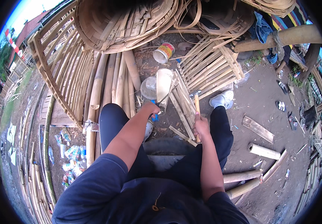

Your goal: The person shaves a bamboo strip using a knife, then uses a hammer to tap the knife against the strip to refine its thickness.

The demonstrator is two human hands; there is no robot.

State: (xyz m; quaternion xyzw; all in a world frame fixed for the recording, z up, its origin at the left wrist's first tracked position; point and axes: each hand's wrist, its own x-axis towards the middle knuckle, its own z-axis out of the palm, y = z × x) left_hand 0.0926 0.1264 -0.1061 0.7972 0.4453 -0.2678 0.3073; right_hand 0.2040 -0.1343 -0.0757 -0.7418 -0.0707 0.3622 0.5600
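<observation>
My right hand [202, 127] is closed round the wooden handle of a hammer [197, 103], held upright between my knees with its metal head at the far end. My left hand [151, 109] is closed by my left knee. A dark narrow tool [164, 98] runs from it toward the far right; its kind is hard to make out. Something blue shows just under that hand. Beyond the hands lie a bundle of bamboo strips [181, 100] and a pale bucket [164, 83] with a round clear container [148, 88] beside it.
A slatted bamboo panel [207, 69] lies ahead, near my right shoe [222, 99]. Large woven baskets [127, 37] hang over the far side. Bamboo poles [112, 80] and a slatted frame [62, 71] stand left, above plastic bottles [73, 156]. Cut bamboo pieces [264, 151] lie right.
</observation>
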